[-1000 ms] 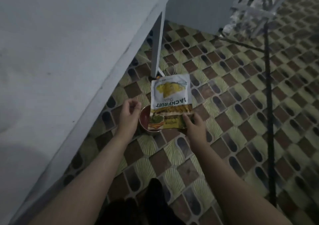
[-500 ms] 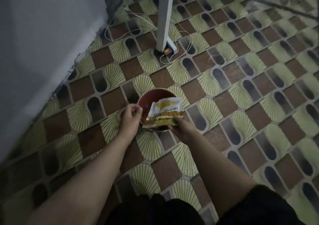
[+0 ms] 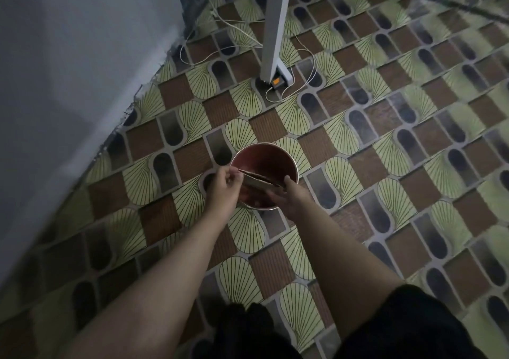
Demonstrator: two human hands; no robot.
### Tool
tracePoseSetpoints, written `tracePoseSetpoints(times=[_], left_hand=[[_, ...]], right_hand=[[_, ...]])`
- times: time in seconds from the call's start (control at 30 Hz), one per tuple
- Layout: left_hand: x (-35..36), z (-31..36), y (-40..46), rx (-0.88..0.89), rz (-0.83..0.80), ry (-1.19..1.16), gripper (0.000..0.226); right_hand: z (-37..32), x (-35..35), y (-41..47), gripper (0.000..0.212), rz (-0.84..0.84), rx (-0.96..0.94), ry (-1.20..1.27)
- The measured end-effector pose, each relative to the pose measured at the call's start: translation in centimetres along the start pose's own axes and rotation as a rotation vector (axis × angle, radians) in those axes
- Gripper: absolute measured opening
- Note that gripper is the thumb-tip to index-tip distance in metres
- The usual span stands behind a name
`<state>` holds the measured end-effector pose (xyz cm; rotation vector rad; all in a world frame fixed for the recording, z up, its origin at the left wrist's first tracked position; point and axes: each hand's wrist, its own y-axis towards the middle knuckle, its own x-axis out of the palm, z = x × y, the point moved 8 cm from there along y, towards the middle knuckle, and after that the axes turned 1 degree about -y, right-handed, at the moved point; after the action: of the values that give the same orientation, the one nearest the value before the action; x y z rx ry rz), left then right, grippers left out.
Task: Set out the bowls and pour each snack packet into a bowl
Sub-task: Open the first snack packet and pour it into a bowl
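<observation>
A red bowl (image 3: pixel 271 156) with a pale rim sits on the patterned floor in front of me. Over its near half I hold the jackfruit snack packet (image 3: pixel 257 180), now seen edge-on with its opened mouth facing up. My left hand (image 3: pixel 224 186) pinches the packet's left corner at the bowl's left rim. My right hand (image 3: pixel 289 196) grips the packet's right side from below, over the bowl's near right rim. The bowl's near inside is partly hidden by the packet and my hands.
A white table leg (image 3: pixel 274 25) stands beyond the bowl, with an orange-lit plug (image 3: pixel 276 81) and thin white cables (image 3: pixel 303 83) at its foot. A white tabletop (image 3: pixel 68 69) fills the left. Tiled floor spreads to the right.
The packet dropped from upright to flat and edge-on over the bowl. My left hand, empty beside the bowl before, now pinches the packet's corner. My view tilted down.
</observation>
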<state>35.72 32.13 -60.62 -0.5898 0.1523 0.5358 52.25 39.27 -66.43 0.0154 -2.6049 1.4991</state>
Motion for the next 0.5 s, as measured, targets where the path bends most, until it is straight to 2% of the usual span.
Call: tracePoseSetpoints(times=[0.13,0.27,0.5], left_hand=[[-0.2,-0.3,-0.8,-0.029,-0.030,-0.007,0.020],[-0.7,2.5,-3.4,-0.016,-0.033,-0.053,0.020],[-3.8,18.1,-14.4,0.234,-0.008,-0.269,0.011]], right_hand=[[0.5,-1.0,-2.1,0.040,0.111,-0.062,0.109],[-1.7,-0.6,-8.2,0.025,0.132,-0.200,0.101],[-11.7,3.2,-26.8,0.016,0.034,-0.630,-0.119]])
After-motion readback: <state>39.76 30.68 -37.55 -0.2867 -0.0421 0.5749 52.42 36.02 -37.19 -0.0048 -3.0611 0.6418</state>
